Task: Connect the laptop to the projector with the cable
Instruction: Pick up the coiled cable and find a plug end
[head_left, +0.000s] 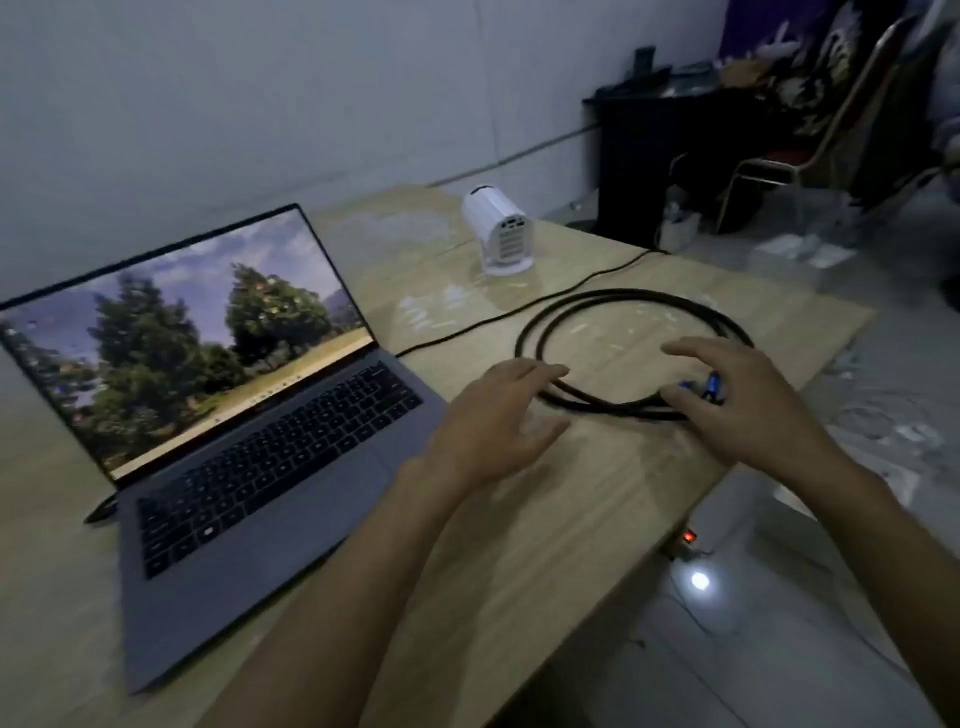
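An open grey laptop (249, 452) with a tree picture on its screen sits at the left of the wooden table (545, 519). A small white projector (498, 234) stands at the far side, its port panel facing me. A black cable (623, 301) lies coiled in a loop on the right of the table, its blue-tipped plugs (709, 387) at the near right of the loop. My left hand (493, 421) hovers with fingers spread over the loop's near left part. My right hand (737, 405) is spread over the plugs, thumb beside them, holding nothing.
A thin black power cord (519, 312) runs from the laptop's right side across the table and off the far edge. A power strip with a red light (688, 538) lies on the floor under the right edge. A dark cabinet (675, 156) and a chair (810, 135) stand behind.
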